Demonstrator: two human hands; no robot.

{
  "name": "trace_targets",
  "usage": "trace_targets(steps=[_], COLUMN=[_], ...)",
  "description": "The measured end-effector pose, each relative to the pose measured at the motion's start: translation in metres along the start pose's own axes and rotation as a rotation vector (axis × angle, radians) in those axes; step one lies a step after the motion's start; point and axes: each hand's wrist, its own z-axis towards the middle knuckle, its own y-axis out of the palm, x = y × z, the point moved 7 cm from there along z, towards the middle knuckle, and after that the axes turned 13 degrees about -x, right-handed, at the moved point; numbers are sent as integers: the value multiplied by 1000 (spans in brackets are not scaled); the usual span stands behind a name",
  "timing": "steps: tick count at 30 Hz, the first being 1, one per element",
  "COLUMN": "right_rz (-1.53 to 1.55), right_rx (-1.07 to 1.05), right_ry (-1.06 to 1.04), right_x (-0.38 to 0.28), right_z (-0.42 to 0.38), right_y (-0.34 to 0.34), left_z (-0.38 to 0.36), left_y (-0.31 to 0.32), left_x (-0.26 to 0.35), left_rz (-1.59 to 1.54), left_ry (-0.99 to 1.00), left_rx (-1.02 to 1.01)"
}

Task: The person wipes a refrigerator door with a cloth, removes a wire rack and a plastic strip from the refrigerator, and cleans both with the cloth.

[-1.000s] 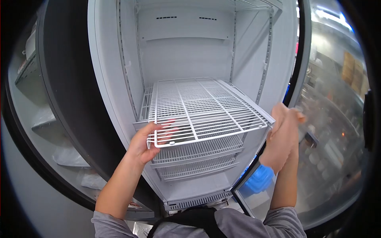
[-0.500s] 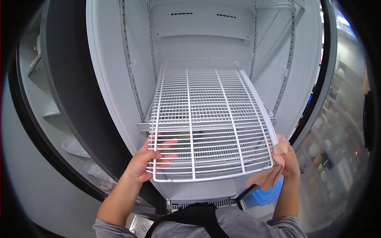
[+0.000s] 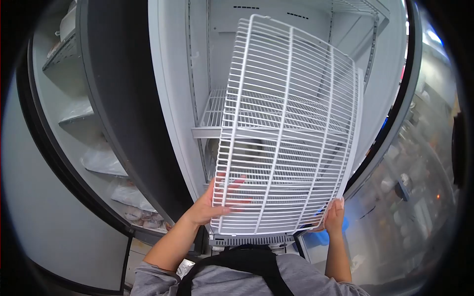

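**Desk:** What does the frame show?

**Photographer:** A person stands at an open white refrigerator cabinet (image 3: pixel 170 98), holding a white wire shelf (image 3: pixel 286 133) tipped up nearly on end in front of the opening. Its far edge rises toward the top of the cabinet; its near edge sits low, close to the person's chest.

**Desk:** And the hands?

**Photographer:** The left hand (image 3: pixel 215 204) grips the shelf's lower left corner, fingers curled through the wires from behind and the thumb on the frame. The right hand (image 3: pixel 335 214) clasps the lower right corner, fingers wrapped round the edge rail. Both arms come out of grey sleeves, with a black strap across the chest.

**Desk:** What's behind the shelf?

**Photographer:** Another wire shelf (image 3: pixel 217 111) is seated level inside the cabinet, visible through the held one. Slotted rails (image 3: pixel 190 59) run up the left inner wall. The dark door (image 3: pixel 118 108) swings open to the left, with wrapped packages (image 3: pixel 126 195) in the compartment beyond it. To the right, a glass door (image 3: pixel 419 187) shows blurred goods.

**Desk:** Any brand or label?

**Photographer:** None I can read. Only dark vent slots (image 3: pixel 269 11) mark the back panel, and a blue object (image 3: pixel 321 232) near the right hand carries no legible writing.
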Motion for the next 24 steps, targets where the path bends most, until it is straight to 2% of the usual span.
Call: trace_targets(steps=[1,3,4,6,7,8,10,11,12,15,20,22,23,24], right_rz=[-5,207,202,268,131,126,-118,-84,-92,61,-14,-156,-164,-156], right_rx=[10,72,91,194,116,159,119,55,70,11,-124,-262,-293,-308], right_ry=[-3,161,157,15,210,207,2,213,217,-29,-58,-104,-241,-251], right_x=[18,41,34,1,-12,-10,-17,-45,-56,-83,-121,-141,-155,-169], right_z=[-11,-32,-37,-48,-55,-59,-60,-59,-56,-42,-20,-3,8,23], right_y=[-1,-4,-3,-3,-6,-13,-20,-20,-24,-30,-50,-50,-51,-52], left_z=[4,9,11,-6,-13,-20,-34,-38,-44,-59,-81,-104,-114,-124], left_y=[14,31,38,33,33,42,52,57,59,61,64,60,58,60], left_x=[11,28,35,28,23,25,22,26,29,34,57,49,38,28], left_rz=[-124,-132,-113,-73,-31,-110,-181,-194,-206,-146,-178,-218,-215,-210], left_ry=[25,-13,-36,-74,-107,-66,15,59,106,127,266,275,333,387], left_rx=[-88,-133,-147,-137,-108,-91,-123,-112,-94,11,314,307,254,200])
